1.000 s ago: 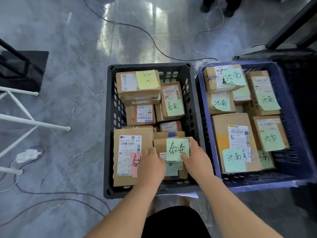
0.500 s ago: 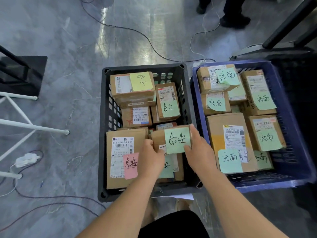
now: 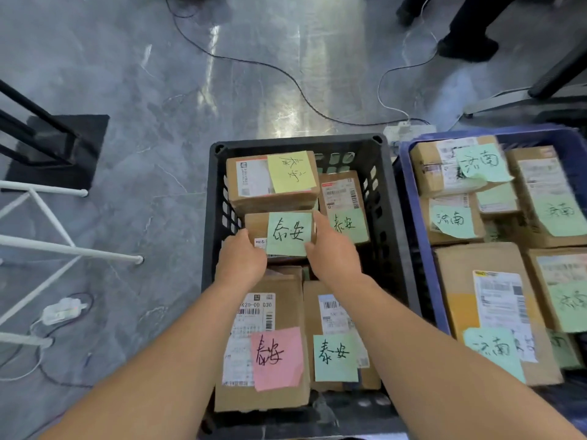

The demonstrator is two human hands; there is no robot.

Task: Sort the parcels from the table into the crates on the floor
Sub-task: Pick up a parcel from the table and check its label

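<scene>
Hands: left hand (image 3: 243,260) and right hand (image 3: 332,255) clasp a small parcel (image 3: 282,233) from either side, fingers curled against its ends.
Held parcel: brown cardboard, a green note (image 3: 289,234) with black handwriting covering most of its top; it sits over the middle of the black crate (image 3: 208,217), just in front of the box at the far end. Whether it rests on the boxes below cannot be told.
Black crate contents: far box with a yellow note (image 3: 291,171); beside it, to the right, a box with a green note (image 3: 347,224); nearest the person, a large box with a pink note (image 3: 277,357) and next to it a box with a green note (image 3: 335,357).
Blue crate (image 3: 413,217): stands touching or just beside the black crate on its right, packed with brown boxes that carry green notes in a different handwriting.
Floor (image 3: 143,122): glossy grey, crossed by a black cable (image 3: 254,63) and a white cable (image 3: 386,103).
Left edge: white frame legs (image 3: 70,249) and a black stand base (image 3: 57,147).
Top right: dark shoes (image 3: 465,47) of someone standing.
</scene>
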